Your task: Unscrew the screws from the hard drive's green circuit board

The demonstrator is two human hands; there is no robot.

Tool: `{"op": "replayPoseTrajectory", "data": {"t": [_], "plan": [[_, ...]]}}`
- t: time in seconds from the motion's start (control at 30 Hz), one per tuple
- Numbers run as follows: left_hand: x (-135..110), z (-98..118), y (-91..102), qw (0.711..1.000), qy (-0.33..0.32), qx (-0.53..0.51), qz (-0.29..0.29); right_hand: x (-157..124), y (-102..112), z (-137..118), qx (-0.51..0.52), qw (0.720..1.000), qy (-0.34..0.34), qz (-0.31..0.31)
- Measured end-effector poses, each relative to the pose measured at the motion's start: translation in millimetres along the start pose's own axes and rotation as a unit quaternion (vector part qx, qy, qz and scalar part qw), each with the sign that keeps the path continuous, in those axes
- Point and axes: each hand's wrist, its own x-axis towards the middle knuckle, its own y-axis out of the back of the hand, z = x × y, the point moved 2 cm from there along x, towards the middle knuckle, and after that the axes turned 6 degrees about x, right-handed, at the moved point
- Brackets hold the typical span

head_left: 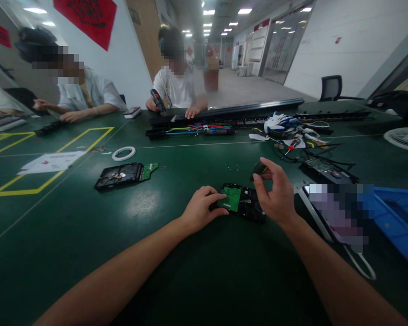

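Note:
In front of me a hard drive lies flat on the green table, its green circuit board facing up. My left hand grips the drive's left end, thumb at the near side and fingers over the board. Above the far edge, my right hand pinches the dark handle of a screwdriver. The thin shaft slants down to the drive; whether its tip touches a screw I cannot make out. Several tiny screws are scattered just beyond.
Another hard drive with a circuit board lies to the left, near a white ring. At right are a tablet-like device, a blue tray and another drive. Wires, gloves and long rails lie across the back, where co-workers sit.

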Motion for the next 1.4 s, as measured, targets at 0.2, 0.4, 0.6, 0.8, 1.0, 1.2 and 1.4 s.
{"op": "replayPoseTrajectory", "data": {"t": [0.2, 0.4, 0.6, 0.8, 1.0, 1.2, 1.4], "plan": [[1, -2, 1.5, 0.998, 0.044, -0.011, 0.033, 3, 2, -5, 0.014, 1.000, 0.014, 0.002], [1, -13, -1.5, 0.993, 0.088, -0.001, 0.083, 2, 2, -2, 0.008, 1.000, 0.010, -0.002], [2, -11, -2.1, 0.994, 0.070, 0.000, 0.081, -1, 0, 1, 0.033, 0.999, -0.022, -0.021], [2, -6, -0.3, 0.996, 0.055, 0.008, 0.077, 1, 0, -1, 0.054, 0.998, -0.017, 0.000], [3, -6, -0.5, 0.996, 0.054, 0.008, 0.073, 1, 1, 4, 0.033, 0.999, -0.017, 0.009], [3, -7, -0.9, 0.996, 0.057, 0.000, 0.069, -3, -3, 7, 0.078, 0.996, -0.045, -0.004], [2, -6, -0.5, 0.996, 0.062, -0.008, 0.067, 1, 1, -1, 0.027, 1.000, -0.005, 0.007]]}}
